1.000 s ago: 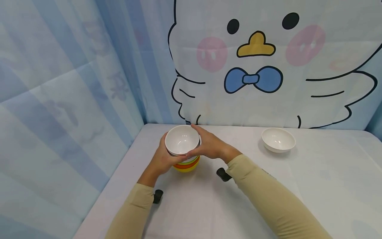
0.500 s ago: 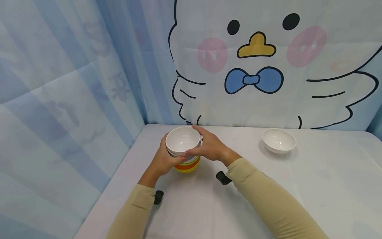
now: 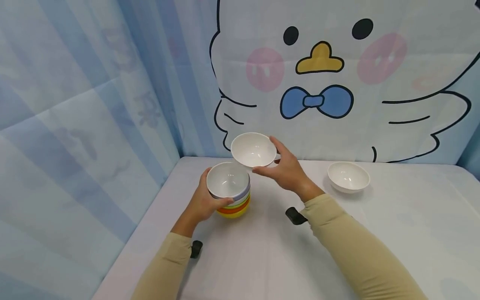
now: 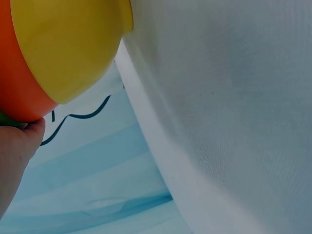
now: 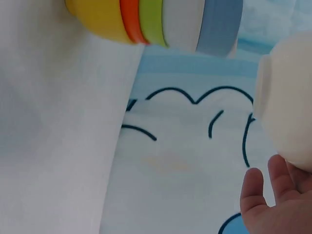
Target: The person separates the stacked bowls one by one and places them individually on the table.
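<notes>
A stack of nested bowls (image 3: pixel 228 181) stands upright on the table at centre-left, banded yellow, orange, green, white and pale blue from the bottom up. My left hand (image 3: pixel 200 204) grips the stack's upper part from the left, thumb across the front. Above and right of it, my right hand (image 3: pixel 290 175) holds a white bowl (image 3: pixel 253 150) by its right side, apart from the stack. The left wrist view shows the yellow bowl (image 4: pixel 73 44) beside the hand's edge. From the right wrist, the white bowl's underside (image 5: pixel 292 102) shows in front of my fingers.
A second white bowl (image 3: pixel 348 177) sits at the back right of the white-covered table (image 3: pixel 262 258). Behind the table's far edge hangs a cartoon-printed cloth (image 3: pixel 337 137), and a blue striped curtain (image 3: pixel 75 146) runs along the left.
My right hand has lifted the white bowl off the top of the stack, up and to the right. My left hand stays around the stack.
</notes>
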A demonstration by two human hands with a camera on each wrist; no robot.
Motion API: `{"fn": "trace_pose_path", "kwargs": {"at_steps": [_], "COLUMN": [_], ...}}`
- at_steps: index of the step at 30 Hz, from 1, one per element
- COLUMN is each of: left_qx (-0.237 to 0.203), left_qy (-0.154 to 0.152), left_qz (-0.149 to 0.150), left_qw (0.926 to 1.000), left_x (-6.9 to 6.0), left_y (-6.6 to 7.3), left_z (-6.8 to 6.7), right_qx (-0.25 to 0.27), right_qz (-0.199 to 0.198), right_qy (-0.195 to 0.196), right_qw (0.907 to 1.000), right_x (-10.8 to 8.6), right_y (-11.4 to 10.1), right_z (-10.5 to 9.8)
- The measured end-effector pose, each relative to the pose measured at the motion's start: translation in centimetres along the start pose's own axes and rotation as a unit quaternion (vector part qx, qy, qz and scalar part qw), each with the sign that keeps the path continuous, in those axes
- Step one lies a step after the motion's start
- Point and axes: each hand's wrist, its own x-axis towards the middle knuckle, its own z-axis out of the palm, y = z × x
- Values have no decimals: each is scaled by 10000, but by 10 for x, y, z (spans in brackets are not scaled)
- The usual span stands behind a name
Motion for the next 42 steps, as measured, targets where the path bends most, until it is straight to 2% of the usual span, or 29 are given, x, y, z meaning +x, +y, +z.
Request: {"fn": "trace_pose_path", "kwargs": {"at_steps": [5, 8, 12, 18, 27, 35, 42], "left_qx": [150, 181, 167, 116, 129, 109, 112], "left_qy": [48, 63, 55, 41, 58, 61, 53], "left_qz": [-180, -259, -278, -177, -233, -218, -181], "left_qw": [9997, 9995, 9995, 9998, 9996, 9997, 9998], "left_x": [-2, -2, -2, -2, -1, -2, -2], "left_y": [0, 0, -1, -2, -4, -2, -2], "left_z": [0, -1, -1, -1, -2, -1, -1], "right_qx": [-177, -256, -321, -442, -660, -879, -839], "right_qz": [458, 763, 1112, 1278, 1583, 1822, 1783], "right_qy": [323, 370, 349, 427, 454, 236, 52], "right_qw": [9983, 9961, 9927, 9899, 9841, 9790, 9804], "right_x": [-1, -3, -6, -8, -7, -10, -11], "right_y": [24, 42, 65, 88, 106, 117, 120], "right_z": [-24, -31, -32, -27, -22, -20, -21]}}
